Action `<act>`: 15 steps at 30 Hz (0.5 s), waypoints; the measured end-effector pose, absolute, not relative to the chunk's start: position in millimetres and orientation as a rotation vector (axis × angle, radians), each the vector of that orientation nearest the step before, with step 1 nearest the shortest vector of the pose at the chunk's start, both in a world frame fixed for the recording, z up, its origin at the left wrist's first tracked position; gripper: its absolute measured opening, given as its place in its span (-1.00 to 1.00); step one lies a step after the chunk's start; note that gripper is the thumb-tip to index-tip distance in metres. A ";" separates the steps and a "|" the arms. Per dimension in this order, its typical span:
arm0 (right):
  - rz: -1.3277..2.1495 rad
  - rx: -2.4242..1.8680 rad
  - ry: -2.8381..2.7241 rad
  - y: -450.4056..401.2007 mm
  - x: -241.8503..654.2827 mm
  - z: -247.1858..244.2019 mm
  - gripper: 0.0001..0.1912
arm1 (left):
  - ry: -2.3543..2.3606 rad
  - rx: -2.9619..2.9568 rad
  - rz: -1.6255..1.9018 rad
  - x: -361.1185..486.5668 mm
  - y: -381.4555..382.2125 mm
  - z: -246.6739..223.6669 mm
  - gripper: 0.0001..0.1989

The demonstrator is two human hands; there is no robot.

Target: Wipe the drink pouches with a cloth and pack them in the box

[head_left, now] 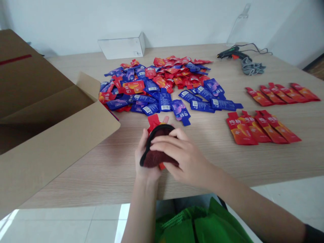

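My left hand point(147, 172) holds a red sachet point(153, 120) above the front part of the table; its spout end sticks out past the top of the hand. A maroon cloth pad with a black edge point(157, 158) covers most of that sachet. My right hand point(189, 156) grips the pad, fingers spread across it, and presses it against the sachet. The left fingers are largely hidden behind both. Just beyond the hands lies a loose heap of blue sachets point(165, 101) and red sachets point(134, 87).
An open cardboard box point(76, 130) stands at the left. Two rows of red sachets point(241, 130) lie at the right. Behind are a white box point(121, 48), a black glue gun point(231, 52) with its cord, and a crumpled grey cloth point(251, 67). Green fabric point(199, 224) shows below the table edge.
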State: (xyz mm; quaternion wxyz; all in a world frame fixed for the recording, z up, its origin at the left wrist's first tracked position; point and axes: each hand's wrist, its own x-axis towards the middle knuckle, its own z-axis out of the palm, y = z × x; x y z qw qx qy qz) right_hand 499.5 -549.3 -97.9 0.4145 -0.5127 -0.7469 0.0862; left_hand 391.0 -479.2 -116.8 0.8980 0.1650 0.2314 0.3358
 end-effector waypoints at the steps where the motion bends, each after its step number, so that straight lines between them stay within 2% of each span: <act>1: 0.251 -1.284 -1.896 -555.0 497.1 -101.5 -0.71 | 0.477 0.348 0.667 390.1 -477.3 -116.6 -0.43; 7: 0.545 -1.269 -1.891 -587.2 507.3 -94.3 -0.69 | 0.573 0.365 0.690 392.9 -478.6 -110.6 -0.47; 11: 0.266 -1.281 -1.744 -567.3 520.0 -73.5 -0.68 | 0.590 0.348 0.680 399.3 -487.9 -111.3 -0.51; 15: 0.104 -1.343 -1.809 -542.9 515.3 -78.7 -0.66 | 0.567 0.392 0.814 399.8 -488.3 -115.3 -0.61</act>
